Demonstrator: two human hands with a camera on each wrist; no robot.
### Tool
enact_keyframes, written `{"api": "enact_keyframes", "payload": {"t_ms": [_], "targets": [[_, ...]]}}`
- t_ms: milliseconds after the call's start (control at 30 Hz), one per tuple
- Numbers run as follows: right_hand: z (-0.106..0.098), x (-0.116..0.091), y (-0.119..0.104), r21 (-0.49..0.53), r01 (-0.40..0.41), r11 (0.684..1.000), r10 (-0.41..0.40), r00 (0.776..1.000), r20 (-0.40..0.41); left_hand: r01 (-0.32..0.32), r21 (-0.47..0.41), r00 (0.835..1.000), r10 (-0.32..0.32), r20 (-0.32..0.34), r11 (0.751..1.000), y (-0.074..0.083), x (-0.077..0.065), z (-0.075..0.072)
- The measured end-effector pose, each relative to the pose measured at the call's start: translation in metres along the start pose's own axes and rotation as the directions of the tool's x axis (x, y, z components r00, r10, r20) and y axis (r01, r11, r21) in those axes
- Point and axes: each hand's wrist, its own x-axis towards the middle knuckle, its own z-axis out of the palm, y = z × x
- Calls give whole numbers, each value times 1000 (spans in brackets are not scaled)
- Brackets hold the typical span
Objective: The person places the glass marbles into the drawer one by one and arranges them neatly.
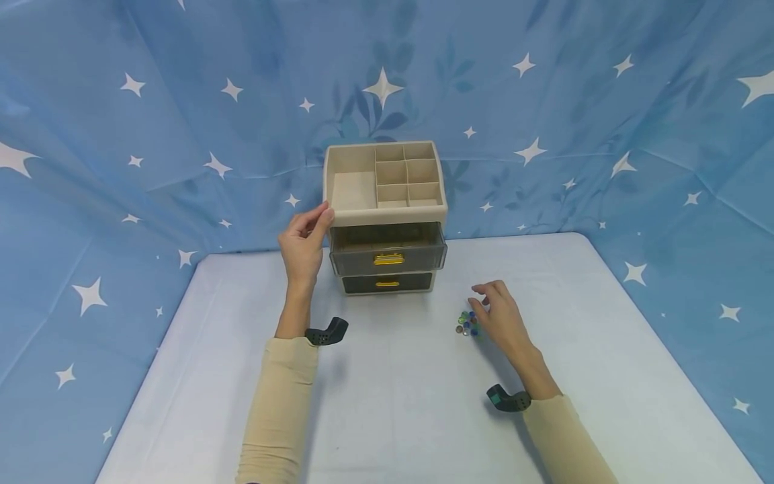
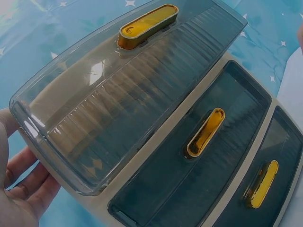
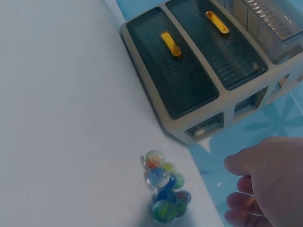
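A cream drawer organizer point(image 1: 387, 216) stands at the back of the table, its see-through top drawer point(image 1: 389, 259) pulled out. My left hand point(image 1: 304, 245) grips the organizer's upper left edge. In the left wrist view, the fingers of the left hand point(image 2: 23, 184) lie along the side, with the thumb at the drawer's corner. A small cluster of glass marbles point(image 3: 164, 179) lies on the table to the right of the organizer. Just above and beside them hovers my right hand point(image 1: 498, 312), thumb and fingers apart and loosely bent, with nothing between them.
The organizer's top has an open tray point(image 1: 353, 188) and several small compartments point(image 1: 408, 173). Two lower drawers with gold handles point(image 2: 206, 133) are closed. A blue star-patterned cloth point(image 1: 242, 101) hangs behind and beside the white table point(image 1: 393, 376).
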Motion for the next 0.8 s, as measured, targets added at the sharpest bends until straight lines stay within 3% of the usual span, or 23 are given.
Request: {"api": "enact_keyframes", "payload": {"t_ms": [300,600,800], "targets": [[3,-4,10,11,-42,999,41,998,57,18,-8,1000,-19,-19,1000,0,0,2],[9,-6,17,11,-72,997,71,991,113,18,-12,1000,-19,-19,1000,30,-8,4],[10,-6,19,-9,-101,995,101,983,151,20,-8,1000,-20,-23,1000,29,-9,3]]}}
